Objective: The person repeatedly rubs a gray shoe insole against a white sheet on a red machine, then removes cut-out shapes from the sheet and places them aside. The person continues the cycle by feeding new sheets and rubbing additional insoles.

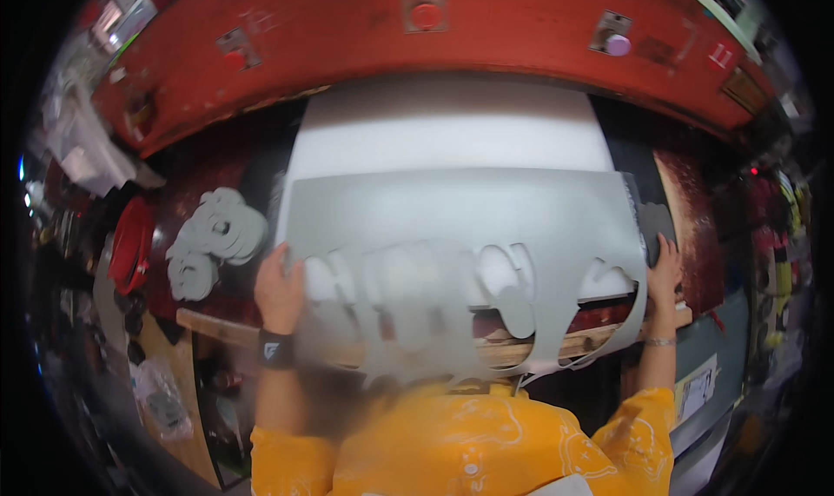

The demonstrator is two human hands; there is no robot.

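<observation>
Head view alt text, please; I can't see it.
Left hand and right hand are at either side of a holed grey sheet, partly over a white board by a red machine. Grey pieces lie piled at left.

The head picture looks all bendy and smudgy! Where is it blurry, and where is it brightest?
In the head view, the fisheye lens bows the red beam and leaves dark corners; in the head view, a hazy smudge veils the lower left of the gray sheet, beside the left hand; in the head view, the white sheet looks brightest, shadowed along its far edge.
</observation>
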